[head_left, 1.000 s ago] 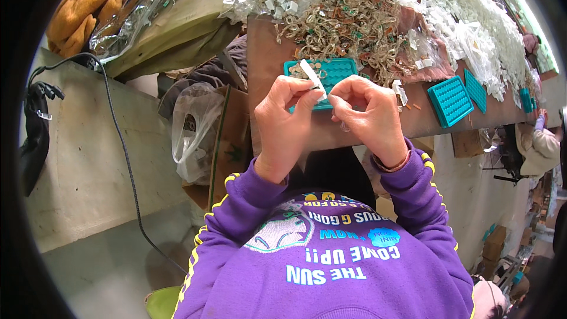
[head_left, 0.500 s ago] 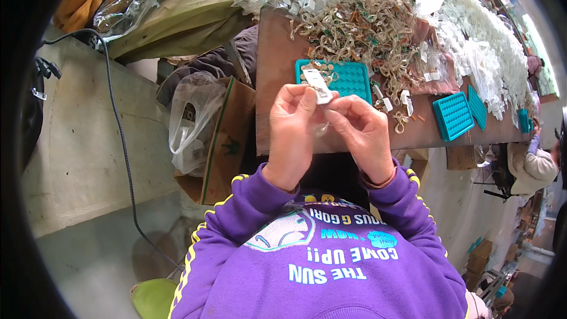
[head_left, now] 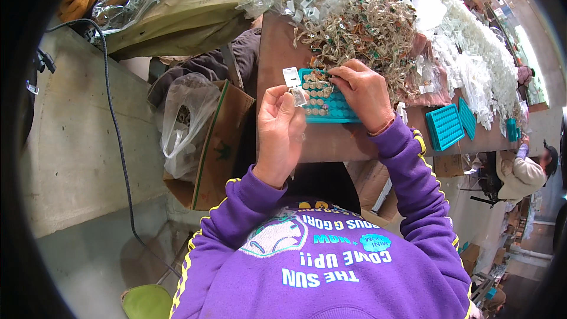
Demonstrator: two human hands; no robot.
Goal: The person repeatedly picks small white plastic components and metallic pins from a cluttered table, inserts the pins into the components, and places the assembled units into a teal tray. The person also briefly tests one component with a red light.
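Observation:
My left hand [head_left: 279,136] pinches a small plastic case [head_left: 292,77] with a white part standing up and a clear part below it, at the left side of a teal tray [head_left: 336,120]. Rows of round pale discs [head_left: 319,85] fill the tray's left half, and bare round hollows show on its right. Over the tray's far right part reaches my right hand [head_left: 367,93], thumb and forefinger pressed together. What sits between those fingertips, if anything, is too small to make out.
Beyond the tray spreads a big heap of looped cords [head_left: 354,23]. White plastic pieces [head_left: 307,1] lie in a clear bag. Two more teal trays [head_left: 445,127] rest farther right. A cardboard box [head_left: 208,147] with a plastic bag stands left of the table. Other people sit at the right.
My hands have parted: the left moved slightly left with the case, the right went forward over the tray. The tray appears closer to me, and more discs show in it.

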